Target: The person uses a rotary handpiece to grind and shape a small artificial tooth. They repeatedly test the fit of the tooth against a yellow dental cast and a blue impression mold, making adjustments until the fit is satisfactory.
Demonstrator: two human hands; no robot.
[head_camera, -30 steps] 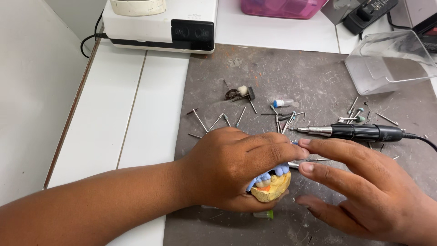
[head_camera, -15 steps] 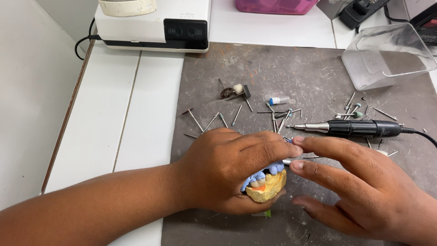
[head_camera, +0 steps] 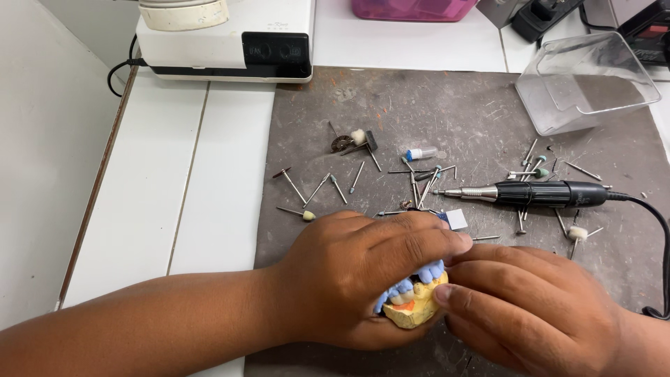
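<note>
My left hand [head_camera: 356, 279] grips a yellow plaster dental model [head_camera: 417, 311] with blue wax teeth, low over the front of a dark grey mat [head_camera: 419, 105]. From the right, the thumb and fingertips of my right hand [head_camera: 530, 307] pinch the model's right side and meet my left fingertips. Most of the model is hidden under my hands. A black and silver rotary handpiece [head_camera: 544, 193] lies on the mat just beyond my right hand, tip pointing left, untouched.
Several loose burs and polishing bits [head_camera: 419, 181] lie scattered across the mat's middle. A clear plastic box [head_camera: 586, 84] sits tilted at the back right. A white machine [head_camera: 230, 42] and a pink container [head_camera: 419, 8] stand at the back. The handpiece cable [head_camera: 659, 237] runs along the right.
My right hand has drawn back from beside the handpiece and closed in on the model. The view has shifted so the mat's contents sit higher and farther from my hands.
</note>
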